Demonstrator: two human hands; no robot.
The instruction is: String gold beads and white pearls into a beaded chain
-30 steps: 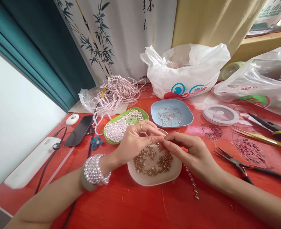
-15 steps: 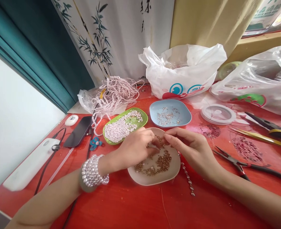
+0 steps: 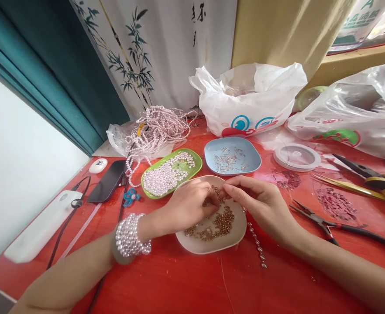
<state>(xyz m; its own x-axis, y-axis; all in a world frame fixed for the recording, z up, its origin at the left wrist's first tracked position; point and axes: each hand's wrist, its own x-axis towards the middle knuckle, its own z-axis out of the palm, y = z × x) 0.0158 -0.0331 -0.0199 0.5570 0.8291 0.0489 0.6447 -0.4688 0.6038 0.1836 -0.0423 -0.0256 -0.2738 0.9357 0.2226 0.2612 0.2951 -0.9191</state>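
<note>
Tabletop [image 3: 166, 279] glossy red beneath gold beads [image 3: 224, 221] and curled hands [image 3: 189, 205] [image 3: 266, 205], hold unclear; bamboo-print curtain [image 3: 176, 56], teal drape [image 3: 64, 74] behind.

Open approach from the near side, crowded beyond
Between the forearms [image 3: 68, 272], the tabletop [image 3: 192, 281] leaves open room up to the cream tray [image 3: 208, 247]; a bead strand [image 3: 257, 244] narrows it beside the right hand [image 3: 261, 198]. The green tray [image 3: 197, 158] and blue tray [image 3: 253, 158] obstruct the far side, pliers [image 3: 328, 223] the right.

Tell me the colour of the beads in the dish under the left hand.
The small beads are metallic gold; the head view shows them.
</note>
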